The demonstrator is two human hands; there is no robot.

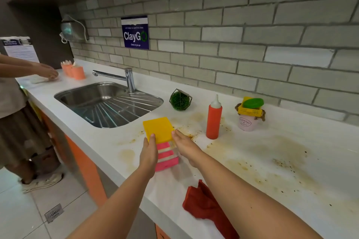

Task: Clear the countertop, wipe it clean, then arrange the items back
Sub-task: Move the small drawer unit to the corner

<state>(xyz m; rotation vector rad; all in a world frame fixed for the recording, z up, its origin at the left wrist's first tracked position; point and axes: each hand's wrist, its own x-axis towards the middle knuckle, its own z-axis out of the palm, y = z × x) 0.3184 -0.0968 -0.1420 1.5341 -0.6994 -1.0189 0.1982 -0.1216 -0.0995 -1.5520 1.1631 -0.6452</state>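
**Head view.** Step in hand: clearing.

The left hand (148,153) and right hand (184,147) clamp the box (158,129) between them. The box has a yellow top and pink drawers. It sits near the front edge of the tabletop (320,136), just right of the sink (108,103). The fingers of both hands lie straight and together, pressed flat on opposite sides of the box; none curl round it. It cannot be told whether the box rests on the tabletop or hangs clear of it.

Other items on the tabletop:
- Bottle (213,120): upright, right of the box.
- Plant (180,100): behind the box, nearer the wall.
- Pot (246,122): right of the bottle, carrying a yellow basket (249,110).
- Cloth (202,205): crumpled at the front edge, beside the right forearm.

Brown stains (281,163) spread around the bottle and to its right.

Judgement: clearing looks to be at an early stage, and wiping has not begun. The next move calls for steady inward pressure from both palms. The box should be kept level so that no drawer slides out. It then needs a set-down place off the stained area. Beyond the sink, another person's hand (48,72) occupies the tabletop.
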